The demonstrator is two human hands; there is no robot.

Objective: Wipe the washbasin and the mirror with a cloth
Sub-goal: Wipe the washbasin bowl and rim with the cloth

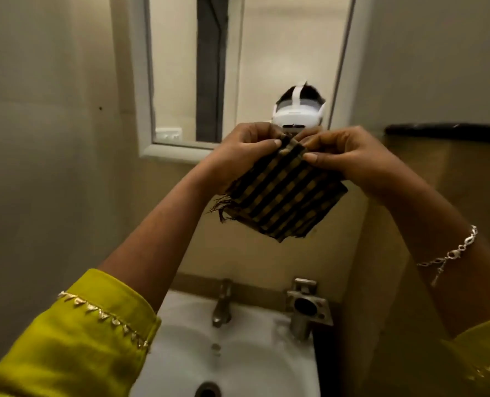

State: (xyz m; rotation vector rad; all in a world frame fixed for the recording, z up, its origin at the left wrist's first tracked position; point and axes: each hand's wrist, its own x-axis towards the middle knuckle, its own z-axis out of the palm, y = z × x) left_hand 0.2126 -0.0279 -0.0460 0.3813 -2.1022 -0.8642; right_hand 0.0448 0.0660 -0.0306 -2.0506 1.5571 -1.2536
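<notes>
A dark brown and tan checked cloth [284, 196], folded with a frayed left edge, hangs in the air above the washbasin. My left hand [243, 150] and my right hand [350, 156] both pinch its top edge, thumbs close together. The white washbasin [180, 353] lies below, with a metal tap [222, 305] at its back rim and a drain hole [206, 392] at the bottom. The framed mirror [180, 67] is on the wall behind my hands; its lower right part is hidden by them.
A metal fitting with a round hole [307, 308] stands at the basin's right rear corner. A dark ledge [444, 131] runs along the right wall. Beige walls close in on both sides. The mirror reflects a white headset [295, 111].
</notes>
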